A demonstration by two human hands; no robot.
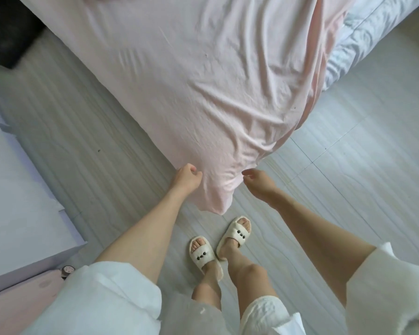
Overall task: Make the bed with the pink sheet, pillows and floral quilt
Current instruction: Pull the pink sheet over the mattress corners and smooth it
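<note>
Grey tile floor (348, 153) all round, bed fills upper middle of frame. Pink sheet (191, 81) spread over it, corner hanging down at centre, tip nearly on floor just above my slippers (218, 243). Risk imo: yank corner too hard and far side slides off; white bedding (363, 42) upper right already showing. Could also tread on dangling tip. Left hand (188, 178) bunched on sheet edge, fingers curled. Right hand (258, 181) loose at fold, fingertips only touching, nothing grasped. No pillows or quilt in view.

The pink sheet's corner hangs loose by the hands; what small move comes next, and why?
Probably tuck the corner under. The sheet droops toward the floor; the left hand grips its edge, and the right hand hovers open beside it.
</note>
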